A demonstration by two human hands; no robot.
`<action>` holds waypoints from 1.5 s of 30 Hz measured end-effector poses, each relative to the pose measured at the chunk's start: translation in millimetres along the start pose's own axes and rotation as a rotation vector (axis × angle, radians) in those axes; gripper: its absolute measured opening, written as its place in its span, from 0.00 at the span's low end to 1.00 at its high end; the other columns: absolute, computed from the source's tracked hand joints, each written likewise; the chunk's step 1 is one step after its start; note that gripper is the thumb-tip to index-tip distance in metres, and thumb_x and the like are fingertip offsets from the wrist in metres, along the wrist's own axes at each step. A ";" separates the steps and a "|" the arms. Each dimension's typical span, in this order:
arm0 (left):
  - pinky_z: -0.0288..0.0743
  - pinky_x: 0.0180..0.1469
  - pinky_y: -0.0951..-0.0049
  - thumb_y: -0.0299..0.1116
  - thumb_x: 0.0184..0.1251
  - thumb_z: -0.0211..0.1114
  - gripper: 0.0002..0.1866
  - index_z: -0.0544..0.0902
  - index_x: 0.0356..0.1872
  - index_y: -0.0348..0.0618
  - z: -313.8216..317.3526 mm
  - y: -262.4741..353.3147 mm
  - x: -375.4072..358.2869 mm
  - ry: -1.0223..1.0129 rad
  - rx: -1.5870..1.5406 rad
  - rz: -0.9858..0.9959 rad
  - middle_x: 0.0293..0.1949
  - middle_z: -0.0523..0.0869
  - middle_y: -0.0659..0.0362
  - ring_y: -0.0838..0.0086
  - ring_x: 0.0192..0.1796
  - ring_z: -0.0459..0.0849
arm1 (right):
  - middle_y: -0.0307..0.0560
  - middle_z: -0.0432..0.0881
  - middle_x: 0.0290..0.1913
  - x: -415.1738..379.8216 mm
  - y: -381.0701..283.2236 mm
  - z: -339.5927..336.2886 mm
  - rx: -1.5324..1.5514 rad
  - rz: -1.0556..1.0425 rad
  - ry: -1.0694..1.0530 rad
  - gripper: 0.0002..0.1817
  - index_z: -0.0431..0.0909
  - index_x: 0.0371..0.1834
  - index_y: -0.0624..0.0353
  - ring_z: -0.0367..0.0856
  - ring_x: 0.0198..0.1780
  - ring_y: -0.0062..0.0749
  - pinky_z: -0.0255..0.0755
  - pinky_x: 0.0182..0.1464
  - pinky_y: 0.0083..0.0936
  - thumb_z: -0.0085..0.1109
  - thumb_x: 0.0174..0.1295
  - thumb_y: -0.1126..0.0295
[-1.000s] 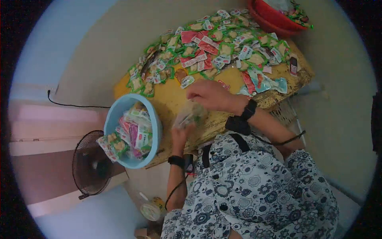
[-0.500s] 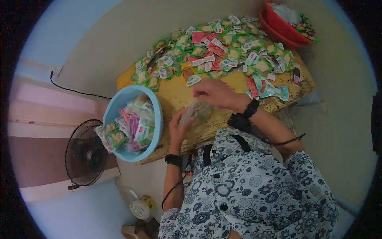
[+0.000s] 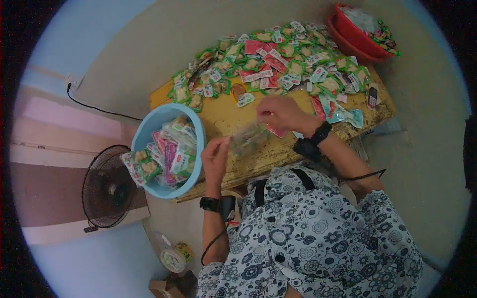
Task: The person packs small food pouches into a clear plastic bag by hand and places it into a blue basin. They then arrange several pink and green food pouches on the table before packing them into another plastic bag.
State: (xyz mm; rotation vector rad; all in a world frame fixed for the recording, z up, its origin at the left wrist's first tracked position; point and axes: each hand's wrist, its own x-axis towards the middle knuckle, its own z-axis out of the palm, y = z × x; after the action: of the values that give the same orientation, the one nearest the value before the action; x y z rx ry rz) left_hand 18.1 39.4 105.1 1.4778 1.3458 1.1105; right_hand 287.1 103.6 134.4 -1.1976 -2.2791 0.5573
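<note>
A clear plastic bag (image 3: 248, 138) with small packets inside is stretched between my two hands over the front of the yellow table (image 3: 218, 120). At its left corner my left hand (image 3: 215, 158) pinches the edge, beside the light blue basin (image 3: 199, 144). My right hand (image 3: 285, 113) is closed on the opposite end of the bag. Filled bags (image 3: 171, 154) lie in the basin. Behind my hands, many green snack packets (image 3: 295, 68) and red packets (image 3: 276, 60) are heaped on the table.
Red basins (image 3: 348, 42) with plastic and wrapped pieces stand at the back right. A dark phone-like object (image 3: 371, 97) lies near the table's right edge. To the left is a black fan (image 3: 109, 187); a tub (image 3: 174, 258) and a cardboard box (image 3: 165, 289) are on the floor.
My left hand has moved slightly left and my right hand slightly right, so they are farther apart. The bag between them is now stretched out flatter.
</note>
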 end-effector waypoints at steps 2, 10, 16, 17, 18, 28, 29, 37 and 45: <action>0.74 0.47 0.77 0.32 0.68 0.65 0.08 0.86 0.38 0.37 -5.7 9.9 0.4 -0.013 0.055 -0.003 0.37 0.87 0.61 0.79 0.41 0.81 | 0.45 0.81 0.34 1.8 3.9 -5.6 0.051 -0.006 0.000 0.09 0.81 0.34 0.56 0.79 0.41 0.41 0.73 0.43 0.36 0.63 0.57 0.63; 0.73 0.45 0.78 0.29 0.67 0.66 0.08 0.85 0.40 0.34 -13.5 18.3 1.6 0.020 0.017 0.037 0.35 0.86 0.60 0.79 0.39 0.81 | 0.43 0.83 0.34 1.8 16.3 8.4 0.238 -0.004 0.075 0.09 0.84 0.36 0.57 0.79 0.37 0.33 0.71 0.40 0.31 0.63 0.63 0.64; 0.74 0.45 0.76 0.31 0.66 0.67 0.09 0.85 0.39 0.34 -21.0 19.9 3.4 -0.029 0.139 0.086 0.33 0.86 0.58 0.77 0.38 0.82 | 0.42 0.82 0.34 -6.3 11.1 7.8 0.416 0.108 0.092 0.08 0.83 0.37 0.60 0.78 0.39 0.31 0.70 0.41 0.30 0.64 0.62 0.66; 0.73 0.45 0.76 0.31 0.66 0.67 0.09 0.85 0.39 0.34 -21.6 17.8 4.9 -0.033 0.152 0.087 0.32 0.85 0.58 0.77 0.38 0.82 | 0.42 0.82 0.35 -6.1 12.6 9.5 0.414 0.067 0.121 0.08 0.83 0.37 0.60 0.78 0.39 0.32 0.70 0.42 0.30 0.64 0.62 0.67; 0.74 0.44 0.76 0.32 0.65 0.68 0.09 0.85 0.39 0.35 -24.5 15.6 6.4 -0.058 0.184 0.083 0.33 0.85 0.57 0.76 0.38 0.82 | 0.43 0.81 0.35 -6.3 13.0 12.0 0.412 0.026 0.151 0.08 0.83 0.37 0.60 0.78 0.39 0.32 0.70 0.42 0.30 0.64 0.62 0.67; 0.74 0.48 0.60 0.35 0.55 0.71 0.11 0.85 0.37 0.42 8.1 65.4 40.3 -0.193 0.608 0.506 0.38 0.86 0.55 0.58 0.44 0.82 | 0.45 0.81 0.36 -7.3 4.1 12.3 0.281 -0.108 0.184 0.07 0.83 0.38 0.58 0.79 0.42 0.38 0.72 0.45 0.33 0.63 0.60 0.67; 0.74 0.48 0.59 0.34 0.54 0.71 0.11 0.85 0.36 0.42 15.2 65.9 44.6 -0.207 0.644 0.569 0.37 0.86 0.55 0.58 0.44 0.82 | 0.45 0.81 0.36 -6.1 1.0 10.3 0.263 -0.116 0.185 0.07 0.83 0.38 0.57 0.79 0.43 0.39 0.72 0.45 0.33 0.63 0.60 0.67; 0.74 0.47 0.56 0.34 0.59 0.68 0.08 0.85 0.37 0.43 28.6 68.7 53.1 -0.304 0.779 0.504 0.38 0.85 0.53 0.53 0.43 0.81 | 0.43 0.80 0.35 -5.8 1.0 6.0 0.164 -0.113 0.199 0.07 0.82 0.37 0.55 0.78 0.42 0.40 0.72 0.45 0.34 0.63 0.59 0.66; 0.73 0.45 0.57 0.29 0.55 0.68 0.05 0.84 0.31 0.40 -8.8 55.0 36.6 -0.108 0.815 0.594 0.28 0.81 0.52 0.54 0.38 0.80 | 0.42 0.80 0.34 -12.2 5.0 2.5 0.127 -0.034 0.219 0.07 0.82 0.36 0.54 0.78 0.39 0.39 0.72 0.42 0.33 0.63 0.59 0.65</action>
State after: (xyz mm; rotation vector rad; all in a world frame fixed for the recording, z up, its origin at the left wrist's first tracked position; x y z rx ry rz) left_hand 25.4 71.5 163.1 2.6156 1.3893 0.8143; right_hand 294.7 95.6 126.6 -1.0993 -2.0451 0.5233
